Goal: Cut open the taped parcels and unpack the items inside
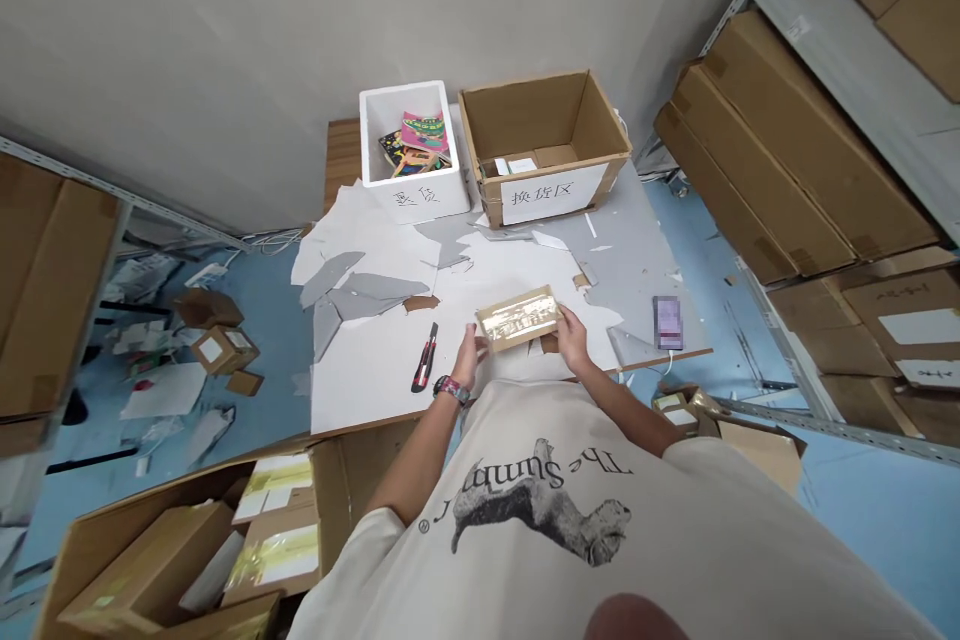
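Note:
A small, flat cardboard box [517,318], its top shiny with clear tape over a pale label, is held slightly tilted above the front of the table. My right hand [573,340] grips its right end, thumb near the top edge. At the left end, my left hand [469,356] closes on the box's edge, with a watch on that wrist. A red and black utility knife [424,358] lies on the table to the left of my left hand.
Behind stand a white foam box [416,202] with colourful booklets and an open carton [495,202] with small white boxes. Torn paper covers the table [345,410]. A phone [667,323] lies right. A large carton of parcels [330,490] stands front left; shelves flank both sides.

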{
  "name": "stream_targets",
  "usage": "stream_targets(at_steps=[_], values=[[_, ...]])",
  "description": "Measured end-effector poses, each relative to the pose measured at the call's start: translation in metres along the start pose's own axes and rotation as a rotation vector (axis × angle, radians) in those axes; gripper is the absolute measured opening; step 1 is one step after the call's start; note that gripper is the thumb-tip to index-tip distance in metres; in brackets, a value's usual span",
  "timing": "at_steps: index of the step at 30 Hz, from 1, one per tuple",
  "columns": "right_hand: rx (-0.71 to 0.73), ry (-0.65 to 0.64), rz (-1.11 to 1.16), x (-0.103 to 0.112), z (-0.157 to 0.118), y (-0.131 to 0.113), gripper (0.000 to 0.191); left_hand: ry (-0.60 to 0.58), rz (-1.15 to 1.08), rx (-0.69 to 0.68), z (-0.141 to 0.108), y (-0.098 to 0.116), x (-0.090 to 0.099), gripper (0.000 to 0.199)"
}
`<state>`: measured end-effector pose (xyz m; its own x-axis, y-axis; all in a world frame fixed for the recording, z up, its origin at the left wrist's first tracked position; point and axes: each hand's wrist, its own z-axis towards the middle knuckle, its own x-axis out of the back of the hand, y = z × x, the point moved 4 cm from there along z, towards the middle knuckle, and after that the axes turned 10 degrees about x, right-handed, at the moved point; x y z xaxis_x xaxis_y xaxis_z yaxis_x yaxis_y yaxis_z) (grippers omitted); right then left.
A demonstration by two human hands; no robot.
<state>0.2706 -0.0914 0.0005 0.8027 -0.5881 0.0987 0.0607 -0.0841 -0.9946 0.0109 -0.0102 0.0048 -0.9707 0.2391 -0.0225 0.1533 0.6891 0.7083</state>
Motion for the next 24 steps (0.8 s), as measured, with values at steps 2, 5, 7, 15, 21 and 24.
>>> stream_targets(at_steps=[2, 5, 7, 15, 21, 24], values=[[0.262, -0.130, -0.129, -0.020, -0.006, -0.027, 0.041, -0.045, -0.176, 0.280, 0.017, -0.025, 0.024, 0.098], [0.513, -0.357, -0.169, -0.041, -0.022, -0.054, 0.044, -0.117, -0.391, 0.496, 0.022, -0.053, 0.038, 0.102], [0.564, -0.418, -0.156, -0.041, -0.031, -0.059, 0.044, -0.157, -0.483, 0.513, 0.022, -0.062, 0.036, 0.098], [0.267, -0.212, -0.168, -0.005, -0.007, -0.038, 0.053, -0.098, -0.367, -0.107, 0.027, -0.035, 0.036, 0.069], [0.247, -0.244, -0.112, -0.003, -0.001, -0.002, 0.048, -0.102, -0.127, -0.214, 0.029, -0.036, 0.043, 0.074], [0.058, -0.302, -0.230, 0.001, -0.009, 0.028, 0.043, -0.075, 0.036, -0.142, 0.040, -0.043, 0.056, 0.051]])
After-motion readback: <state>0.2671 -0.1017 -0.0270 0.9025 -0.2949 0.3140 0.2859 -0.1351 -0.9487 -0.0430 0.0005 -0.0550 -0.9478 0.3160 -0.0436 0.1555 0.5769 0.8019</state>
